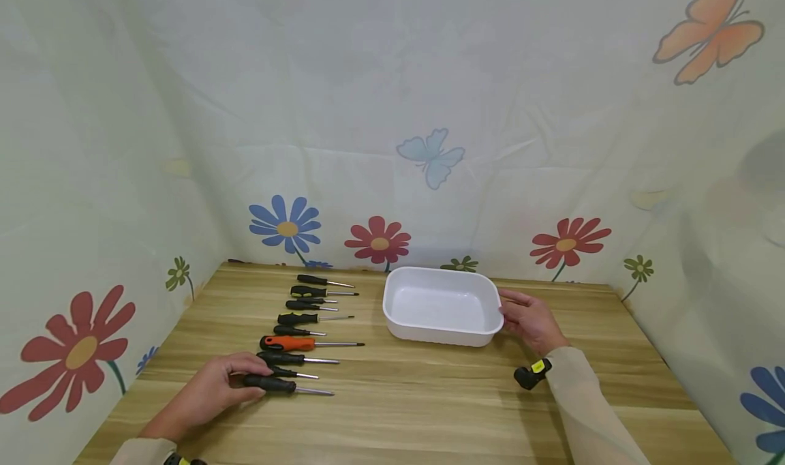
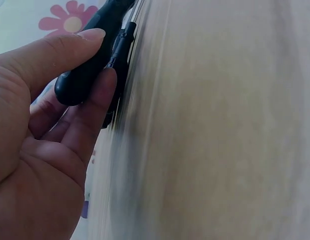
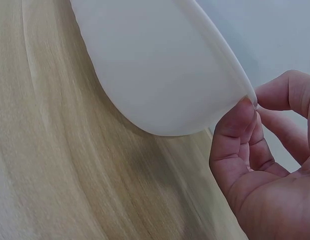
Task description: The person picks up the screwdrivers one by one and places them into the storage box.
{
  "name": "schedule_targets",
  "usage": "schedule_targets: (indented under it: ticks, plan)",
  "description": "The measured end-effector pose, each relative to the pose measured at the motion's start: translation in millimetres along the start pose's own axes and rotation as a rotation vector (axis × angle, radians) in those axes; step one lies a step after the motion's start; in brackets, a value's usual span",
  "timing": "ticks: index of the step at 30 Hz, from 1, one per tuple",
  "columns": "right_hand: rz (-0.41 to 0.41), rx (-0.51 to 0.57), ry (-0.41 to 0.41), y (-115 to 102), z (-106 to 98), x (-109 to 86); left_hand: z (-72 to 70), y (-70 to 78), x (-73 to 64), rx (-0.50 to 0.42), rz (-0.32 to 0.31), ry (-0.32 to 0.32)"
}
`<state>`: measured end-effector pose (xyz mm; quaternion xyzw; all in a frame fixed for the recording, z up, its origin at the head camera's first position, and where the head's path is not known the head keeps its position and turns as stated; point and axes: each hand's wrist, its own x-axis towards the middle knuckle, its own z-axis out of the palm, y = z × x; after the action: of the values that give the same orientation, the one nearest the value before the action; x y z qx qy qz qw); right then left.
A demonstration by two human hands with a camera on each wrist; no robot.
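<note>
My left hand (image 1: 214,388) pinches the black handle of the nearest screwdriver (image 1: 270,384) between thumb and fingers, its metal shaft pointing right. In the left wrist view the thumb lies on one side of that dark handle (image 2: 79,82) and the fingertips on the other. At the right, my right hand (image 1: 532,320) pinches the rim of a white rectangular tub (image 1: 444,335). The right wrist view shows thumb and forefinger meeting at the tub's edge (image 3: 165,122). Inside, the tub's floor is bare.
Several screwdrivers lie in a column beyond the left hand, shafts to the right, including an orange-handled one (image 1: 294,343) and a small black one (image 1: 313,280) at the back. A flowered cloth (image 1: 343,144) hangs behind and beside the wooden table (image 1: 417,410).
</note>
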<state>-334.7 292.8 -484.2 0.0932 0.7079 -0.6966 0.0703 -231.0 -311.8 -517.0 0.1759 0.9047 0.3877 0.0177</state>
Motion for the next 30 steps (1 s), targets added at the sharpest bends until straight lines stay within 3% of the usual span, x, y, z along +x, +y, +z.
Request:
schedule_targets:
  ticks: [5,8,14,17,23,30]
  plan:
    - [-0.008,0.015,-0.004,0,0,0.3,-0.1,4.0,1.9,-0.106,-0.064,-0.021]
    - [-0.008,0.019,-0.004,0,0,-0.2,0.3,7.7,3.1,-0.125,-0.095,-0.011]
    - [-0.007,0.014,0.006,1,0,0.4,-0.3,11.5,6.8,-0.166,-0.089,0.007]
    - [-0.001,0.008,0.016,1,1,0.6,-0.2,14.2,10.2,-0.145,-0.096,0.017]
    - [0.003,-0.024,0.020,1,0,0.0,2.5,23.8,18.1,-0.012,-0.148,0.028]
    - [-0.013,0.001,-0.001,1,-1,-0.4,5.6,24.5,30.2,-0.063,-0.103,0.044]
